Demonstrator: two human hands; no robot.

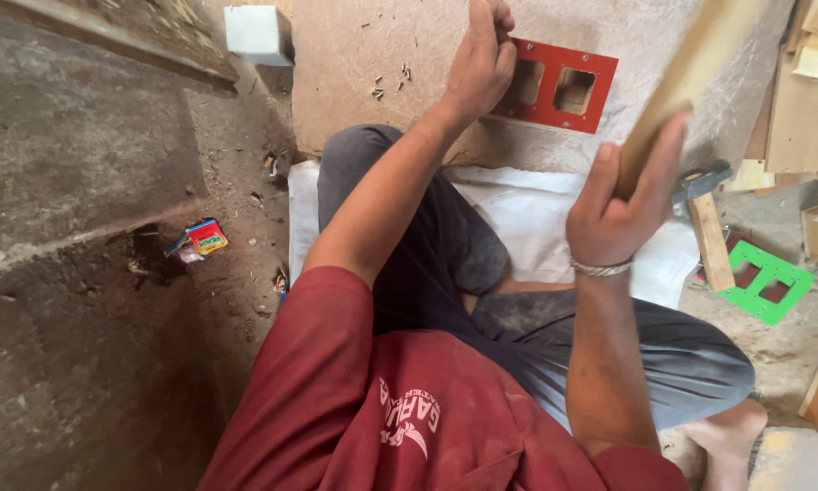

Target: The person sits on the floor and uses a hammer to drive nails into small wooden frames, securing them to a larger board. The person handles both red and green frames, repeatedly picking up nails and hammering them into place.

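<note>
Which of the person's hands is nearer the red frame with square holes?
Left. The left hand rests on the red frame; the right hand holds a wooden strip nearer the body.

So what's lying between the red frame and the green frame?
Head view: a hammer lies on the ground between the red frame and green frame.

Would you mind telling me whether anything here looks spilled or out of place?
Small nails lie scattered loose on the board beside the left hand. A small colourful box lies off on the dirt floor.
</note>
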